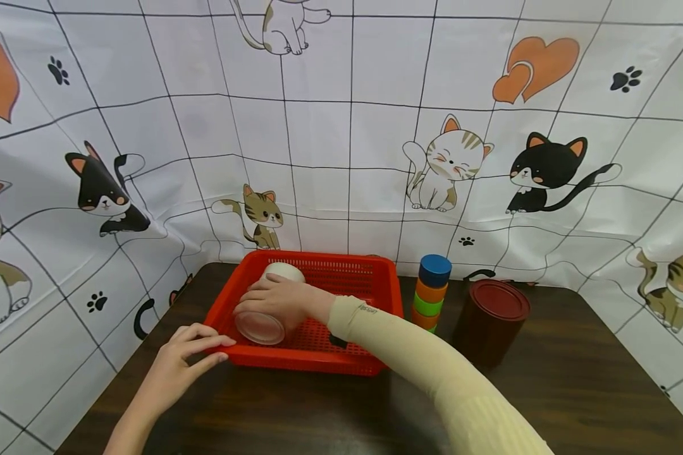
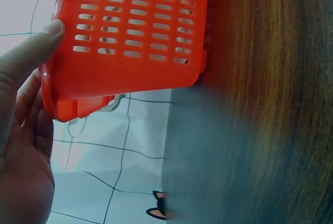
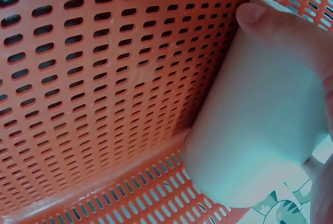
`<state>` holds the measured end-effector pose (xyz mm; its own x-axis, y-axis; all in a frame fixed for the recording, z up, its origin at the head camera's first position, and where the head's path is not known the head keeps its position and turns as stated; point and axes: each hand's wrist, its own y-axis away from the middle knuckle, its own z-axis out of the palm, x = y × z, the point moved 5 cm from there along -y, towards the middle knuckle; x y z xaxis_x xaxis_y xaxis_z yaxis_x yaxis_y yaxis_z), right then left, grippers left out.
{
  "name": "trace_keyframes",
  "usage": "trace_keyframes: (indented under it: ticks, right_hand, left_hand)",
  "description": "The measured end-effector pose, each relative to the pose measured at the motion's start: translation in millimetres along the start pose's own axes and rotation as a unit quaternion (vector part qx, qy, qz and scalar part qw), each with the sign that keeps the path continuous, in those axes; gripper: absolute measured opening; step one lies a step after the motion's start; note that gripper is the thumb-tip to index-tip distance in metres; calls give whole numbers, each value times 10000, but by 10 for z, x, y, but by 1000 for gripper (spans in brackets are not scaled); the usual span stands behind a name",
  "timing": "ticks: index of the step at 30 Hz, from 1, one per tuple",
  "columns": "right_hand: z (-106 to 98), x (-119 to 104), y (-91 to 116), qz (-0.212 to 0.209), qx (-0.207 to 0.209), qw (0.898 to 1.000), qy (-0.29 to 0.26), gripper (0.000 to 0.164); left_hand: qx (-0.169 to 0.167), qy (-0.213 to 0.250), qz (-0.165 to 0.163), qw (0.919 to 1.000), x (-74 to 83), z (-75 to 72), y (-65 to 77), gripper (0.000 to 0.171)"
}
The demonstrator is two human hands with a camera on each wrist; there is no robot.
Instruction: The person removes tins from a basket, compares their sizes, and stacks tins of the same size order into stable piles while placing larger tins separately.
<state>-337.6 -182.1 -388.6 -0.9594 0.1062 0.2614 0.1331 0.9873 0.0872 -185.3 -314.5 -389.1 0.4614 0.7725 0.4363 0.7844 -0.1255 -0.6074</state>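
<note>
A red plastic basket (image 1: 313,361) with slotted walls stands on the dark wooden table. At its near left corner my left hand (image 1: 176,360) pinches the rim, the thumb (image 2: 44,39) on one side and the other fingers behind it. My right hand (image 1: 281,300) reaches into the basket's left part and grips a white cylindrical container (image 3: 260,99) lying on its side. In the head view, one round end of the container (image 1: 260,327) faces me and its far white end shows beyond the fingers. The hand covers the container's middle.
Right of the basket stands a stack of blue, orange and green round pieces (image 1: 430,291). Farther right is a brown canister with a dark red lid (image 1: 498,300). A white sheet with cat drawings (image 1: 319,139) hangs behind and beside the table (image 1: 296,411).
</note>
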Motion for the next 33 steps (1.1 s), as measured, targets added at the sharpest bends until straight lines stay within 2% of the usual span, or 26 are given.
trace_keyframes:
  ticks: [3,7,11,17,29,33]
  right_hand:
    - [12,-1,3,10,-8,9999,129,95]
    - [17,11,40,-7,-110,9999,-11,100]
    - [6,8,65,-44,-136,9999,-41,97]
    - [-5,5,79,128,-131,9998,-18,93]
    - [50,29,127,181,-183,9996,-144,108]
    - [54,18,122,252,-150,9995,-72,108]
  left_hand:
    - [-19,-12,15,10000,-4,-11,14,39]
    - [-25,-21,37,10000,1,-15,4,42]
    - [-37,-25,64,10000,15,-16,-9,42]
    - [17,-48,89,9999,15,-1,-6,44]
    - [-15,-24,100,9999,11,7,0,42]
    - [17,-36,109,9999,2,1,7,43]
